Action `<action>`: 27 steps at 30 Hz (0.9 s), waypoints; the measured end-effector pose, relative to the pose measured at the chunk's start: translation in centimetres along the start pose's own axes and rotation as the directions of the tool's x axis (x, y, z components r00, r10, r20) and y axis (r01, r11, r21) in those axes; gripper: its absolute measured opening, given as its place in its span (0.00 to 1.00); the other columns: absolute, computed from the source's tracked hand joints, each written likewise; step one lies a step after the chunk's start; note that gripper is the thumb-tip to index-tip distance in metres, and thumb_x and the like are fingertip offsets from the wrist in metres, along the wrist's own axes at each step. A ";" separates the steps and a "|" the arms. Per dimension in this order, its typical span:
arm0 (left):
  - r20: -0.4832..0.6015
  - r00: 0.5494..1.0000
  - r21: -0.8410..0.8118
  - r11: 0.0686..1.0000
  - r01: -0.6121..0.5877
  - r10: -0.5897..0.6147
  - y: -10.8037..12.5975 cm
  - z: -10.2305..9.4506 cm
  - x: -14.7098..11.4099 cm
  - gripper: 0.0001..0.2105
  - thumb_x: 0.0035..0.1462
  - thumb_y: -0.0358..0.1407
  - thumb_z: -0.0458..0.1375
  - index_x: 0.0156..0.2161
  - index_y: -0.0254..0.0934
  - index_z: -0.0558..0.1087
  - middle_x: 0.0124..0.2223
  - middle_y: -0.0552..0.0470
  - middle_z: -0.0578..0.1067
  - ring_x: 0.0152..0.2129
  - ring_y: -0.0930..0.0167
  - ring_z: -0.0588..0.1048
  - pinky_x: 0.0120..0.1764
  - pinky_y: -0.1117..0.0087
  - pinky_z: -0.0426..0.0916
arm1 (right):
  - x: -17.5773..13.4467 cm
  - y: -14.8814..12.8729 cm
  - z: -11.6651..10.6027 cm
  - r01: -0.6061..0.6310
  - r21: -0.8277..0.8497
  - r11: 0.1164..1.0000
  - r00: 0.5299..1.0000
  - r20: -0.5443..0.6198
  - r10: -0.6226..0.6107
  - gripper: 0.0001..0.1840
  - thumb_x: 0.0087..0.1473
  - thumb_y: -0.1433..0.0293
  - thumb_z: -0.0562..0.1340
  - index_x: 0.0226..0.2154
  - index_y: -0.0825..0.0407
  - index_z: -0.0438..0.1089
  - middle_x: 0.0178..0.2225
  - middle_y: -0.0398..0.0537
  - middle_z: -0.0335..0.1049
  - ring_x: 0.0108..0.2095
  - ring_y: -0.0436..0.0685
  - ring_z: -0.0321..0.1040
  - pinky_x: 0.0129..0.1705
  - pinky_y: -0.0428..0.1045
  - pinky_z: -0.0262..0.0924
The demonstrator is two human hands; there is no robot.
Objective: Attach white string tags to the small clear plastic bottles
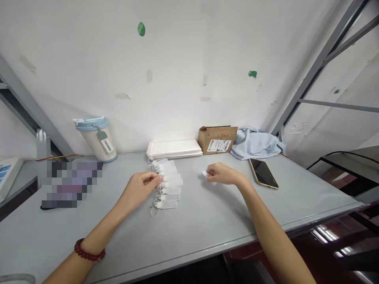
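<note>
Small translucent plastic bottles (171, 190) with white caps and cord loops lie side by side in a column on the grey table, caps to the left. At the cap end of this column is my left hand (141, 190), thumb and forefinger pinched together. Its fingertips touch the bottles near the middle; what is between them is hidden. To the right of the column, my right hand (222, 173) is closed around another small white-capped bottle (204, 173), just above the tabletop. Its cap end points left, and my fingers cover most of its body.
A stack of white padded envelopes (174, 148) and a cardboard box (217, 140) stand along the wall. Light blue cloth (256, 142) lies beside the box, with a phone (263, 173) in front. On the left are a tumbler (96, 138) and a blurred-out dark object (72, 185).
</note>
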State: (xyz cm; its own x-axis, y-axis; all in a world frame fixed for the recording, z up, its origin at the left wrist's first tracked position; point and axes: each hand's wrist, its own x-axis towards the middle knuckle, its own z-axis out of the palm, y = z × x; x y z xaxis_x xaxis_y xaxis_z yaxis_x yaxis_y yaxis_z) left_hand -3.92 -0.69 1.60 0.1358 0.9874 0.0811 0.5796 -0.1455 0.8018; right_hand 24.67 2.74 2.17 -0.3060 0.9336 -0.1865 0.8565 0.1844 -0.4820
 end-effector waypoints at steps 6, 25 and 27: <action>0.058 0.997 -0.178 0.983 -0.037 0.048 0.4 0.4 -0.4 0.16 0.51 0.46 0.54 0.38 0.36 0.71 0.25 0.55 0.70 0.19 0.75 0.65 0.24 0.74 0.60 | -0.7 -2.8 1.5 0.287 0.422 0.860 0.953 -0.040 -0.299 0.08 0.52 0.69 0.54 0.32 0.54 0.67 0.28 0.45 0.68 0.30 0.51 0.65 0.32 0.46 0.56; 0.239 0.964 -0.300 0.953 -0.043 0.119 0.8 0.7 -0.8 0.11 0.48 0.41 0.58 0.30 0.34 0.76 0.21 0.55 0.68 0.18 0.76 0.62 0.22 0.75 0.60 | -0.7 -5.4 4.5 0.286 0.704 0.650 0.895 0.046 -0.444 0.11 0.53 0.65 0.56 0.28 0.57 0.66 0.20 0.39 0.53 0.21 0.45 0.48 0.24 0.44 0.44; 0.256 0.955 -0.302 0.951 -0.065 0.147 0.8 0.7 -0.8 0.11 0.49 0.41 0.57 0.31 0.35 0.77 0.22 0.55 0.68 0.18 0.77 0.61 0.22 0.75 0.61 | -0.7 -5.4 4.5 0.273 0.721 0.637 0.895 0.053 -0.444 0.12 0.53 0.65 0.56 0.28 0.57 0.66 0.20 0.38 0.52 0.21 0.45 0.47 0.23 0.44 0.42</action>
State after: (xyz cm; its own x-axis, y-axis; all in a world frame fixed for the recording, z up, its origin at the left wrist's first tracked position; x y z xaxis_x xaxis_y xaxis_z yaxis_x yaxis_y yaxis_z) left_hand -3.04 -1.67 1.74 0.4207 0.9062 0.0435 0.2998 -0.1841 0.9361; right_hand 18.40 -0.32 1.01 -0.6758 0.7371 0.0014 0.1628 0.1512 -0.9750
